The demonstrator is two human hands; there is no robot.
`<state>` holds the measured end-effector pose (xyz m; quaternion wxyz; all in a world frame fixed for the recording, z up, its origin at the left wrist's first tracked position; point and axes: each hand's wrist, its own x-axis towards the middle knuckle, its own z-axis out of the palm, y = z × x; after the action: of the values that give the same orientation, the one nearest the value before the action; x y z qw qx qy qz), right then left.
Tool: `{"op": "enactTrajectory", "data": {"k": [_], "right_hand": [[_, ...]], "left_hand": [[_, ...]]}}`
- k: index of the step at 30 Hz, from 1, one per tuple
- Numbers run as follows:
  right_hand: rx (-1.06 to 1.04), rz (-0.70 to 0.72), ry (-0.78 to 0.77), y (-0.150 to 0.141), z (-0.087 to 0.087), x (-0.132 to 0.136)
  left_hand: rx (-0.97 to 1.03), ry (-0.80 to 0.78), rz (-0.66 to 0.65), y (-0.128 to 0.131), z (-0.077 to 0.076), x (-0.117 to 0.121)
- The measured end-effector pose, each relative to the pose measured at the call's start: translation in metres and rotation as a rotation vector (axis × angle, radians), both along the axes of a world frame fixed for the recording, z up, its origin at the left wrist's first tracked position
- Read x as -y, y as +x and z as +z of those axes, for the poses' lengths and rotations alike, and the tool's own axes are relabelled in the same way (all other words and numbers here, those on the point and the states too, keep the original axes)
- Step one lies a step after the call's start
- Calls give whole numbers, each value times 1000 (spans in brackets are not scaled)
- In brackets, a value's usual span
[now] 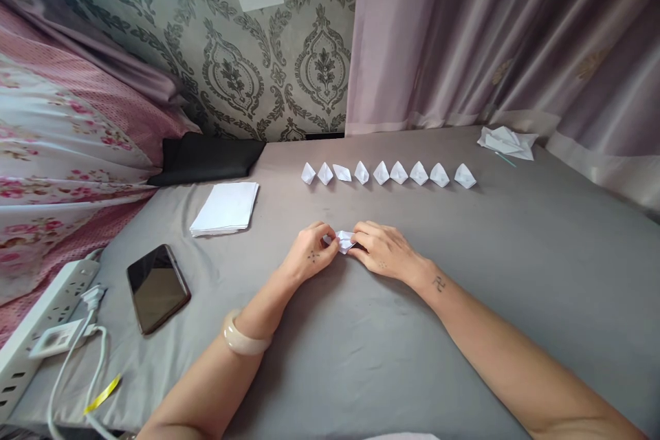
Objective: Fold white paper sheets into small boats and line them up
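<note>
Between my two hands, low over the grey cloth, is a small folded white paper boat [344,242]. My left hand [313,251] pinches its left end between thumb and fingers. On the right end, the thumb and fingers of my right hand [382,247] are closed too. Fingertips hide both ends of the paper. Beyond my hands, several similar folded paper boats [381,172] stand in a row across the cloth; one in the left half [342,173] lies flatter than the others.
A stack of white paper squares [224,209] lies left of my hands, with a phone [158,287] nearer me. A power strip [49,320] with white cables runs along the left edge. Black folded cloth [206,157] lies at the back left, crumpled white paper [508,143] at the back right.
</note>
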<state>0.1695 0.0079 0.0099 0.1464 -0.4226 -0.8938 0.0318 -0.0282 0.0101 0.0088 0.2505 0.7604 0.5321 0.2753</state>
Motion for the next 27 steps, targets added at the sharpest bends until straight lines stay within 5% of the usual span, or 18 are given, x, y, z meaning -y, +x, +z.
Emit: {"op": "enactTrajectory", "data": {"k": [5, 16, 27], "right_hand": [[2, 11, -40, 3, -3, -5], [-30, -31, -97, 0, 0, -3], [-385, -155, -411, -1, -2, -12]], "left_hand": [[-34, -16, -144, -5, -2, -4], [-127, -49, -222, -8, 2, 0], [151, -204, -117, -8, -5, -13]]}}
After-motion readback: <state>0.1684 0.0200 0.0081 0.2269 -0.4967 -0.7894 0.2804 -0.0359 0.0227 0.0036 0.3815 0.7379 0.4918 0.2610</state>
